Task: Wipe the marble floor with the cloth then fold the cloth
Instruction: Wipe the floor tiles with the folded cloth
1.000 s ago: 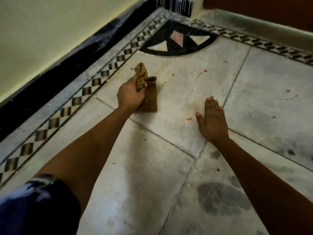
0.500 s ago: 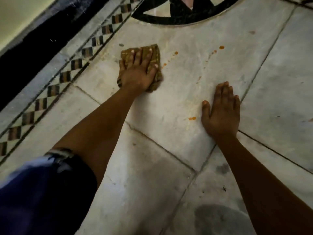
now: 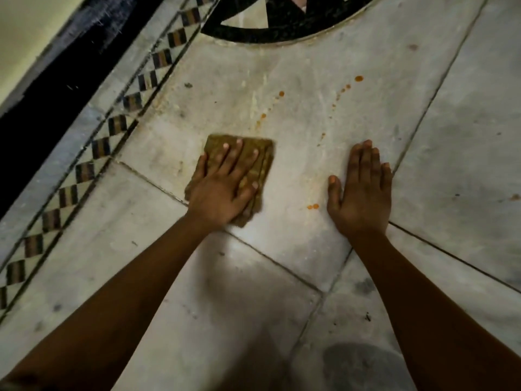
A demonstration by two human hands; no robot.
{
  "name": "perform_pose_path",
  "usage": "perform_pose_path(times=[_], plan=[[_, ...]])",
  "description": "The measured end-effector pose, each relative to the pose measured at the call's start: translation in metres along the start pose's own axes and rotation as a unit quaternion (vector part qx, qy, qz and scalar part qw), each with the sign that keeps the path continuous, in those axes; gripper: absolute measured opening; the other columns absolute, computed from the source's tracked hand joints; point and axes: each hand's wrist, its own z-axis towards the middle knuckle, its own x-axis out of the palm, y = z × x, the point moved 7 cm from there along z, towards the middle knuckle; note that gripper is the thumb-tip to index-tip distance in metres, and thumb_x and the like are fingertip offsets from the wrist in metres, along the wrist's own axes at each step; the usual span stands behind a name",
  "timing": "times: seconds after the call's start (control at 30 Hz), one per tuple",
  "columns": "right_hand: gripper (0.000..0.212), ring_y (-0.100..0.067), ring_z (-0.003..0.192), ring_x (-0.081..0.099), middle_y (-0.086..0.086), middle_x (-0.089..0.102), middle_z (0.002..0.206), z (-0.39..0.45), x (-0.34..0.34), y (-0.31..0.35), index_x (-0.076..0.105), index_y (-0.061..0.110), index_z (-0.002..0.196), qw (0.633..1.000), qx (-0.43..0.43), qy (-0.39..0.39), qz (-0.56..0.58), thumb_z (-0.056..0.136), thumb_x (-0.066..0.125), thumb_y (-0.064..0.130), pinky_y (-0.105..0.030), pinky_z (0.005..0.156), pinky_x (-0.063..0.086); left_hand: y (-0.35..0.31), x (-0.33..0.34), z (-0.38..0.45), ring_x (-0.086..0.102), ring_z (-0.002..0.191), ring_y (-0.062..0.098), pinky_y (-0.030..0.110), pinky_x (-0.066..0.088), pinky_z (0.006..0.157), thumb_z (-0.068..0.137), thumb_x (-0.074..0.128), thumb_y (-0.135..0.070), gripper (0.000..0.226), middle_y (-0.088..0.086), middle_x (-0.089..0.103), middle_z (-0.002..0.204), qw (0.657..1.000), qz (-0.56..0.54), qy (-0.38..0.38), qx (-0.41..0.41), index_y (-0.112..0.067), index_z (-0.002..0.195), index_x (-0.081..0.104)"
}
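A folded mustard-brown cloth (image 3: 263, 158) lies flat on the white marble floor (image 3: 296, 131). My left hand (image 3: 225, 184) presses down on it with fingers spread, covering most of it. My right hand (image 3: 361, 190) rests flat on the marble to the right, palm down, holding nothing. Orange spots (image 3: 313, 206) sit between the two hands, and more orange drops (image 3: 358, 78) trail across the slab farther ahead.
A checkered inlay border (image 3: 118, 128) runs diagonally along the left, beside a black skirting (image 3: 56, 80) and a pale wall. A black inlaid arc pattern (image 3: 282, 26) lies ahead. Dark smudges (image 3: 363, 362) mark the near slabs.
A second ago my left hand held the cloth bunched up; it then pressed it flat and has now dragged it toward me across the slab. The right hand stayed planted.
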Motion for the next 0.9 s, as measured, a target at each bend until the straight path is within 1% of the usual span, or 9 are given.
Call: perform_pose_path(times=[0.13,0.2,0.33,0.43,0.53,0.63,0.73,0.8,0.9], plan=[[0.069,-0.029,0.144,0.015,-0.016,0.016,0.155,0.000,-0.001,0.001,0.015,0.004,0.148,1.000,-0.001,-0.003,0.004,0.091,0.021,0.044,-0.040,0.116,0.006,-0.008,-0.019,0.104,-0.002,0.145,0.019,0.046,-0.004,0.114,0.094,0.024,-0.051,0.059,-0.003,0.001,0.159,0.999,-0.007,0.004,-0.032,-0.034,0.149,0.007],[0.070,-0.029,0.144,0.016,-0.016,0.017,0.155,0.000,-0.001,0.000,0.017,0.004,0.148,1.000,-0.001,-0.007,0.006,0.091,0.020,0.045,-0.040,0.116,0.006,-0.012,-0.019,0.123,-0.003,0.146,0.019,0.046,-0.006,0.114,0.096,0.025,-0.050,0.059,-0.001,0.000,0.159,1.000,-0.005,0.002,-0.026,-0.033,0.149,0.006],[0.070,-0.029,0.143,0.017,-0.016,0.019,0.155,0.000,0.000,0.001,0.018,0.004,0.148,1.000,-0.003,-0.012,0.006,0.091,0.021,0.045,-0.040,0.116,0.007,-0.022,-0.004,0.031,0.015,0.144,0.026,0.042,0.000,0.115,0.086,0.023,-0.054,0.069,0.006,0.020,0.156,0.996,-0.001,-0.051,0.071,-0.025,0.148,0.024],[0.070,-0.029,0.143,0.018,-0.017,0.019,0.155,0.000,0.000,0.000,0.018,0.004,0.148,1.000,-0.001,-0.014,0.006,0.092,0.021,0.045,-0.041,0.116,0.008,-0.017,0.010,-0.025,0.026,0.141,0.025,0.043,0.009,0.114,0.086,0.031,-0.052,0.065,0.004,0.030,0.152,0.995,0.008,-0.058,0.075,-0.024,0.145,0.034],[0.070,-0.029,0.144,0.017,-0.017,0.018,0.155,0.000,0.001,0.000,0.017,0.004,0.148,1.000,-0.002,-0.016,-0.001,0.091,0.020,0.045,-0.040,0.116,0.006,-0.014,0.003,0.004,0.024,0.142,0.024,0.039,0.006,0.114,0.085,0.025,-0.054,0.067,0.003,0.028,0.153,0.997,0.009,-0.054,0.047,-0.026,0.145,0.030],[0.070,-0.029,0.144,0.016,-0.017,0.018,0.155,0.000,0.001,0.000,0.018,0.004,0.148,1.000,-0.002,-0.019,-0.003,0.091,0.021,0.045,-0.039,0.116,0.004,-0.025,-0.008,0.066,0.009,0.145,0.020,0.040,-0.001,0.115,0.081,0.013,-0.059,0.073,-0.001,0.014,0.157,0.999,-0.007,-0.041,0.004,-0.031,0.148,0.016],[0.070,-0.028,0.144,0.016,-0.016,0.018,0.155,0.000,0.001,0.001,0.017,0.004,0.148,1.000,-0.005,-0.017,-0.005,0.091,0.021,0.045,-0.039,0.116,0.005,-0.038,-0.014,0.105,0.004,0.145,0.020,0.041,-0.005,0.114,0.081,0.013,-0.057,0.073,0.000,0.011,0.158,0.999,-0.012,-0.036,-0.020,-0.030,0.149,0.014],[0.070,-0.029,0.143,0.018,-0.017,0.020,0.154,0.000,0.001,0.000,0.019,0.004,0.147,1.000,-0.004,-0.016,-0.001,0.091,0.021,0.045,-0.041,0.116,0.008,-0.040,-0.010,0.087,0.007,0.145,0.021,0.040,-0.003,0.114,0.080,0.011,-0.059,0.075,0.001,0.013,0.158,0.999,-0.012,-0.046,0.020,-0.029,0.149,0.017],[0.070,-0.029,0.142,0.021,-0.017,0.022,0.154,-0.001,-0.001,0.000,0.021,0.003,0.147,1.000,-0.004,-0.018,0.006,0.091,0.022,0.045,-0.042,0.116,0.011,-0.029,0.004,0.011,0.016,0.144,0.024,0.040,0.003,0.114,0.085,0.022,-0.056,0.070,0.004,0.021,0.155,0.994,-0.014,-0.070,0.081,-0.025,0.147,0.023]])
